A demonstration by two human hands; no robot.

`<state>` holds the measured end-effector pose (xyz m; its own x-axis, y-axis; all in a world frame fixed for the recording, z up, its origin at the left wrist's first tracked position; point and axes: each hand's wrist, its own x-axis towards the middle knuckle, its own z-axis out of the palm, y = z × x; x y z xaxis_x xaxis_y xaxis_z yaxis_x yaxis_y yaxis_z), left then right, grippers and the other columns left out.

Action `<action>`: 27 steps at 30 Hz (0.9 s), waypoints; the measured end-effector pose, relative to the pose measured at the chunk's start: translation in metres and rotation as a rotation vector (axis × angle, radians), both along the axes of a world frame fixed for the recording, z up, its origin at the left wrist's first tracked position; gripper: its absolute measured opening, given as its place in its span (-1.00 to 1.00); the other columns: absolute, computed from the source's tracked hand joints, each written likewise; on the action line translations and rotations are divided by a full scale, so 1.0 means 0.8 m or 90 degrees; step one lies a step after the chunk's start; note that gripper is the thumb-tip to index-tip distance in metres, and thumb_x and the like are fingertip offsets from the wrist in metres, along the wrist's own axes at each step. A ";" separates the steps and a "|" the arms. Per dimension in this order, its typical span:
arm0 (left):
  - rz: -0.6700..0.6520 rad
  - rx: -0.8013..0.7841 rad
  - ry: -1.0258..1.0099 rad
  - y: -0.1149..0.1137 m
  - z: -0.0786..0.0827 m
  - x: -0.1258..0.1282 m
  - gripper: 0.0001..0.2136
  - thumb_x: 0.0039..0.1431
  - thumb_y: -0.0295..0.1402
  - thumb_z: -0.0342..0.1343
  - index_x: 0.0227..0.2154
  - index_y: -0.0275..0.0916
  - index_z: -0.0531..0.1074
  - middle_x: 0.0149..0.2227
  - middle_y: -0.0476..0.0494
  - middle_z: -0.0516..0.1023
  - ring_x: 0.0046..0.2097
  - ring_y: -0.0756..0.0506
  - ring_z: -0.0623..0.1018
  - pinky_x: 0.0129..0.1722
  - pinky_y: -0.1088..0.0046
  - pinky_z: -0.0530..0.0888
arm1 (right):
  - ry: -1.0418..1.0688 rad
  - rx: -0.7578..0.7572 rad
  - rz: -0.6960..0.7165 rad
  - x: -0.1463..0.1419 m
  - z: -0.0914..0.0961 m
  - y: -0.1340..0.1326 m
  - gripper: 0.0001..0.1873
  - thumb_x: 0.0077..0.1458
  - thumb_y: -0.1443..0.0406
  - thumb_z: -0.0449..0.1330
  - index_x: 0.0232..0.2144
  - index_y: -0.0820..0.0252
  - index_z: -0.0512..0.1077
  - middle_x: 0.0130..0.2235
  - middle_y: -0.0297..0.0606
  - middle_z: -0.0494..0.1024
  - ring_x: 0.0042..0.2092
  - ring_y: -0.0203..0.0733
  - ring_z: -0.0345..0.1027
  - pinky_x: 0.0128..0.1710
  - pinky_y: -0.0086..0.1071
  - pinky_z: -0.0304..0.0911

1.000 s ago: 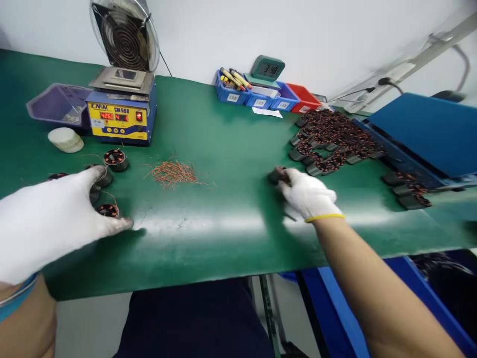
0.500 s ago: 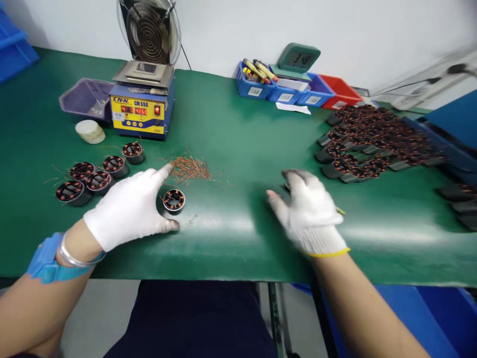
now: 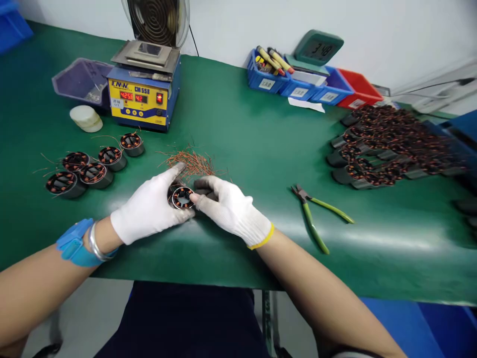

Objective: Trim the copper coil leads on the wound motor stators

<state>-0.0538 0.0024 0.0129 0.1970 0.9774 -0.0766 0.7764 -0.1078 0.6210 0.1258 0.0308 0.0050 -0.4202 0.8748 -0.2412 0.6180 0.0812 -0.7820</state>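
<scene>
A round motor stator (image 3: 182,198) with copper windings sits between my two gloved hands, low over the green table. My left hand (image 3: 152,206) curves around its left side, thumb at the near edge and fingers at the far edge. From the right, my right hand (image 3: 227,204) grips the rim with thumb and fingers. Just beyond lies a pile of cut copper wire ends (image 3: 192,163), partly covered by my left fingers. Green-handled cutting pliers (image 3: 306,199) rest to the right, jaws pointing away, handles spread.
Several wired stators (image 3: 93,173) stand at the left, loose wires sticking out. Behind them are a solder pot unit (image 3: 139,102), a purple tray (image 3: 80,82) and a round pale sponge (image 3: 86,118). Many more stators (image 3: 387,149) crowd the right. Small bins (image 3: 266,77) and a clock (image 3: 318,47) line the back.
My right hand has let go of the pliers, leaving them on the table, and moved left to the stator. My left hand has closed around the stator. The camera view has shifted slightly.
</scene>
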 end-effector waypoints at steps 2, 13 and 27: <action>0.012 -0.009 -0.025 0.001 -0.001 0.001 -0.17 -0.05 -0.13 0.21 0.26 -0.42 0.10 -0.07 -0.33 0.57 -0.01 -0.36 0.55 -0.09 0.17 0.53 | 0.061 0.017 -0.040 -0.008 -0.011 0.002 -0.46 0.03 0.16 0.22 0.07 0.18 0.36 -0.15 -0.20 0.57 -0.23 -0.21 0.44 -0.25 -0.31 0.32; 0.024 -0.056 -0.045 0.002 0.003 0.002 -0.12 -0.12 -0.14 0.23 0.28 -0.33 0.06 -0.16 -0.21 0.58 -0.17 -0.24 0.60 -0.20 0.29 0.53 | -0.153 0.079 -0.015 0.021 0.001 0.006 -0.59 0.00 0.34 0.11 -0.06 0.09 0.47 -0.24 -0.24 0.60 -0.20 -0.06 0.46 -0.32 -0.24 0.32; -0.022 -0.074 -0.051 0.007 0.009 -0.018 -0.24 -0.17 -0.15 0.28 0.17 -0.26 0.27 -0.13 -0.24 0.59 -0.24 -0.22 0.59 -0.27 0.28 0.55 | 0.066 0.311 0.188 0.018 -0.006 -0.003 -0.55 0.15 0.39 -0.02 0.10 0.22 0.30 0.13 -0.09 0.41 0.15 -0.14 0.30 0.12 -0.21 0.26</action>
<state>-0.0683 0.0083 0.0204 0.2408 0.9552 -0.1720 0.7211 -0.0575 0.6904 0.1405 0.0288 0.0001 -0.6632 0.7164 0.2167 0.4370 0.6057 -0.6649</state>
